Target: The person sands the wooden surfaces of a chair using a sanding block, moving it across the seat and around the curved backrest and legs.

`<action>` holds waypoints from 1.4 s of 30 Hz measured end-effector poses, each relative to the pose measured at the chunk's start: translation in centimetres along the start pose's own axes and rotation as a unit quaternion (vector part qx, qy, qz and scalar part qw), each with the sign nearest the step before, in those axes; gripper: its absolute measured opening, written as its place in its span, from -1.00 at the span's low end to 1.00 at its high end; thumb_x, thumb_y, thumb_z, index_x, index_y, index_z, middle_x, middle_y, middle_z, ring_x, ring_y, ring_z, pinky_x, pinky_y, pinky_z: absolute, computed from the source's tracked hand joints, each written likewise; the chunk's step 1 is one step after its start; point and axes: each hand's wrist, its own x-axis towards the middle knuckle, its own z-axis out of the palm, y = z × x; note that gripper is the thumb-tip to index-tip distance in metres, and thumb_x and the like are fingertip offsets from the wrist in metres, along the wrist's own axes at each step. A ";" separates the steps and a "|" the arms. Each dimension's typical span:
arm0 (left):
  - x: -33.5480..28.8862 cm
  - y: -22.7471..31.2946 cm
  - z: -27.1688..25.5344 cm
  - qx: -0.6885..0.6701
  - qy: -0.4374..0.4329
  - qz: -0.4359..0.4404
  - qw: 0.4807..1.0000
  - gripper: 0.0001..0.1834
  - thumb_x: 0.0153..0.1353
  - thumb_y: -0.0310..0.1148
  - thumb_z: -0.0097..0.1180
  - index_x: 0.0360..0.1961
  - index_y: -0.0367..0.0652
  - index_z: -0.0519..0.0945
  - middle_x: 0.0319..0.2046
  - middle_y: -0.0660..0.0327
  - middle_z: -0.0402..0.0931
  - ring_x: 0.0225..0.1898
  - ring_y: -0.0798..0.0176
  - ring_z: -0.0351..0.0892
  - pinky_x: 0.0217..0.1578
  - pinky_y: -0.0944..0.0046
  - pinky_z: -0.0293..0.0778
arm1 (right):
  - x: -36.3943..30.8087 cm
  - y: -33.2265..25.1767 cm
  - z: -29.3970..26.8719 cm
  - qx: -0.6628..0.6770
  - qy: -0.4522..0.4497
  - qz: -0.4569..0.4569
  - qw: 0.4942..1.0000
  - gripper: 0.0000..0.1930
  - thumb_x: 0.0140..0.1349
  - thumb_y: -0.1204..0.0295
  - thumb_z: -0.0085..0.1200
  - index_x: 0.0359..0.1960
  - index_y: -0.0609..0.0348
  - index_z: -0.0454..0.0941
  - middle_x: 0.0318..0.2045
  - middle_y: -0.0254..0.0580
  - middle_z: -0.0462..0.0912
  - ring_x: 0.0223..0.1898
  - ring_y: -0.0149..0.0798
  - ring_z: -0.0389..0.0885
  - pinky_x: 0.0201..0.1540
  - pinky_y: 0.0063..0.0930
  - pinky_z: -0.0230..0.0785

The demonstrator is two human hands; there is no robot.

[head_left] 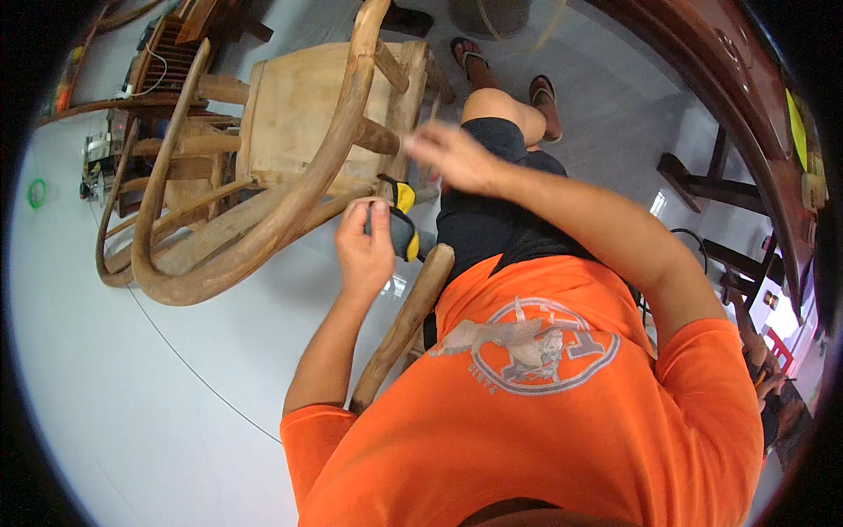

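Pretty bright, even daylight, glare patches on the glossy floor point(158, 395). Right hand point(452, 158) is motion-blurred, heavy fisheye bend and black vignette round the edges.

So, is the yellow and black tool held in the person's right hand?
No, the left hand grips the yellow and black tool; the right hand is by the wooden chair.

Background stuff: a dark red-brown wooden table edge point(746, 97) curves well off to the right of the hands, with dark wooden stands point(702, 184) on the pale floor point(132, 395) beneath it. Far out past the left hand there's a slatted wooden piece point(167, 57) with a white cable point(149, 83), plus a small green ring point(36, 192) on the floor.
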 end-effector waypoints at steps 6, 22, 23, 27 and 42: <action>1.2 2.4 1.6 0.091 0.018 0.213 0.973 -0.64 0.54 -0.26 0.00 -0.01 -0.38 0.67 0.02 -0.11 0.62 -0.02 -0.08 0.67 0.03 0.06 0.54 | -5.9 -0.7 3.1 0.165 -0.194 -0.001 0.967 -0.51 0.49 0.02 0.10 0.01 0.32 0.52 -0.34 -0.15 0.63 -0.39 -0.32 0.62 -0.43 -0.43 0.47; 8.4 15.7 -9.5 0.493 -0.256 0.040 0.831 -0.34 0.45 -0.12 0.14 0.39 -0.37 0.34 -0.06 -0.35 0.62 -0.01 -0.38 0.62 0.00 -0.13 0.53 | 14.5 6.1 -6.5 0.186 0.249 0.127 0.942 -0.39 0.52 0.20 0.00 0.44 0.38 0.26 0.40 0.21 0.40 0.20 0.13 0.58 0.06 -0.10 0.58; 8.8 15.9 -9.0 0.505 -0.315 -0.029 0.803 -0.34 0.46 -0.13 0.12 0.39 -0.38 0.32 -0.17 -0.35 0.64 -0.08 -0.41 0.64 -0.07 -0.16 0.54 | 15.9 6.3 -6.3 0.137 0.262 0.120 0.948 -0.38 0.52 0.18 0.00 0.44 0.39 0.27 0.40 0.24 0.40 0.20 0.17 0.58 0.10 -0.07 0.56; 8.6 15.2 -8.3 0.546 -0.304 0.020 0.781 -0.32 0.47 -0.22 0.07 0.34 -0.66 0.27 -0.47 -0.28 0.62 -0.44 -0.36 0.63 -0.33 -0.18 0.53 | 18.5 3.6 -3.3 -0.054 0.229 0.093 0.967 -0.40 0.44 0.20 0.05 0.32 0.47 0.36 0.35 0.50 0.37 0.26 0.44 0.47 0.38 0.04 0.28; 9.9 14.0 -7.7 0.539 -0.328 0.067 0.773 -0.32 0.39 -0.28 0.19 0.26 -0.71 0.29 -0.55 -0.18 0.60 -0.57 -0.23 0.63 -0.45 -0.10 0.55 | 18.5 7.0 -1.8 -0.076 0.361 0.052 0.928 -0.67 0.36 0.45 0.01 -0.07 0.58 0.29 -0.34 0.64 0.60 -0.22 0.55 0.62 -0.02 0.26 0.46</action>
